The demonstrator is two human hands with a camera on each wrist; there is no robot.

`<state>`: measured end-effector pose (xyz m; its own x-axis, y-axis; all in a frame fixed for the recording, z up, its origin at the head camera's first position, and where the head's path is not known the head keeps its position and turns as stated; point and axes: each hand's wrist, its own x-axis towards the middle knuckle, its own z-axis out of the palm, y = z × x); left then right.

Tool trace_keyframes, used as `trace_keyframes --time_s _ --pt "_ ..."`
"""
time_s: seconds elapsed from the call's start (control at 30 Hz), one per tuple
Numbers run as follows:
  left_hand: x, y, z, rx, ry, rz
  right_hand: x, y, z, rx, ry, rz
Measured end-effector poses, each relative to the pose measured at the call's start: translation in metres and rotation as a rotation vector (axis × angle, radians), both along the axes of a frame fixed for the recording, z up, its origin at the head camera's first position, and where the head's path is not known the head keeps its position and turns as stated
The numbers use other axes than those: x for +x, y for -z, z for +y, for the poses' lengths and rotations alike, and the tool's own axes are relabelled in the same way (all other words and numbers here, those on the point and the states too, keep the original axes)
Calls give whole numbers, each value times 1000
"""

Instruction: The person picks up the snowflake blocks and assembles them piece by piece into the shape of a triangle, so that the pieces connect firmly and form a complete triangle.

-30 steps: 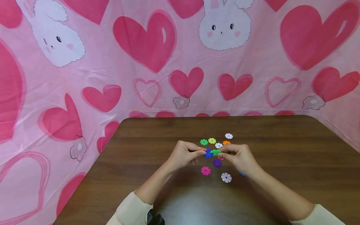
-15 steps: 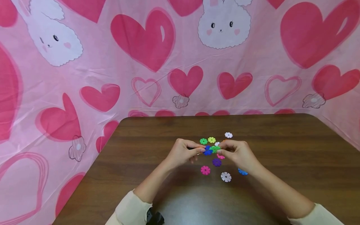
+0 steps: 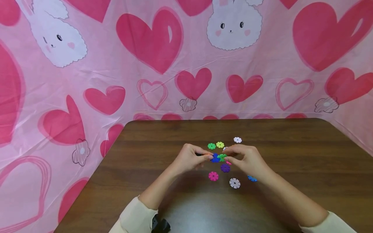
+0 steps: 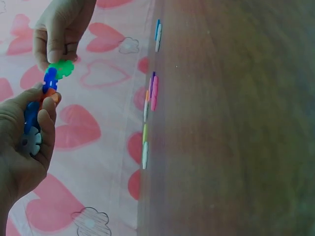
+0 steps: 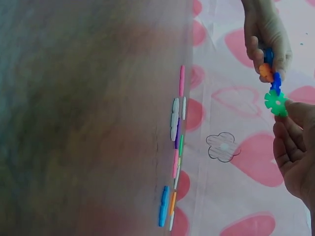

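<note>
Wood-grained dark brown table is seen beneath a cream left sleeve and a cream right sleeve, both set well nearer than a flat purple notched plastic disc. Also nearer than the purple disc, a large white notched plastic disc is placed slightly to its right, a light blue notched plastic disc farther right, partly hidden by the wrist, and a deep pink notched plastic disc to its left.

Just beyond the purple disc in the head view, and raised off the table, a row of coloured notched plastic discs is held. Its blue and orange pieces are gripped between the closed-up thumb and fingers of the left hand; its green end disc is pinched at the edge by thumb and forefinger of the right hand.

Farther beyond the purple disc, a loose green disc, a yellow disc and a small white disc are scattered. Farthest off, a pink sheet printed with hearts and rabbits is hung.
</note>
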<state>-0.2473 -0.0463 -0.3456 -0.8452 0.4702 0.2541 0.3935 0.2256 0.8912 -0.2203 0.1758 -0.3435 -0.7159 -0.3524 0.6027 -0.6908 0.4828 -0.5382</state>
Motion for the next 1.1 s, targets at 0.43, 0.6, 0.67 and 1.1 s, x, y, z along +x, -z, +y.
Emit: trace_keyframes --time_s 0.43,0.6,0.67,1.1 --pt "-4 -7 -6 255 -98 118 -1 3 3 -114 113 30" --pt "-4 -4 -1 400 41 -15 -2 5 1 -272 131 -88" --pt "-2 -3 4 374 86 -77 -1 5 -1 -304 114 -128" --pt "26 -29 20 253 45 -34 3 3 -16 -334 77 -185"
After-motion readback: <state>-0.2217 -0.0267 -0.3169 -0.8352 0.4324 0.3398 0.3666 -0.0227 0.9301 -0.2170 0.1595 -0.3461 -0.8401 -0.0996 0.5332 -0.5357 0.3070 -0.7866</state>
